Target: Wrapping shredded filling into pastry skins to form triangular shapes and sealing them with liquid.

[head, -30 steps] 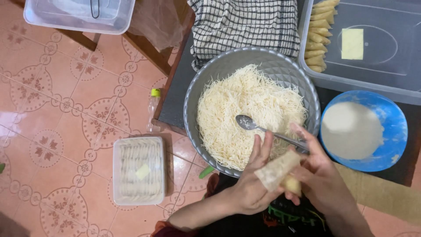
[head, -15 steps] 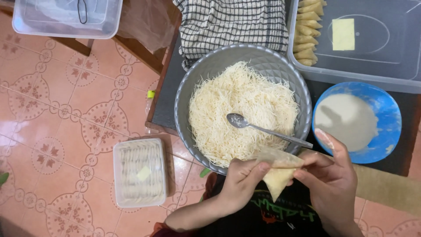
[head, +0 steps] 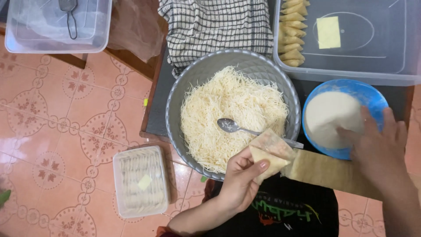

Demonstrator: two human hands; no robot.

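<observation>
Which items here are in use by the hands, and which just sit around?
In use: left hand, folded wrapper, right hand, blue bowl of white paste, grey basin of shredded filling, spoon.

Lying about: checked cloth, lidded container on the floor, clear tub of finished rolls.

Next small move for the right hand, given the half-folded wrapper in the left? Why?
Probably bring the right hand back to the folded wrapper and dab its open flap. Its fingertips are dipped in the white paste of the blue bowl, while the left hand pinches the wrapper folded but unsealed. Finished rolls sit lined up in the clear tub.
</observation>
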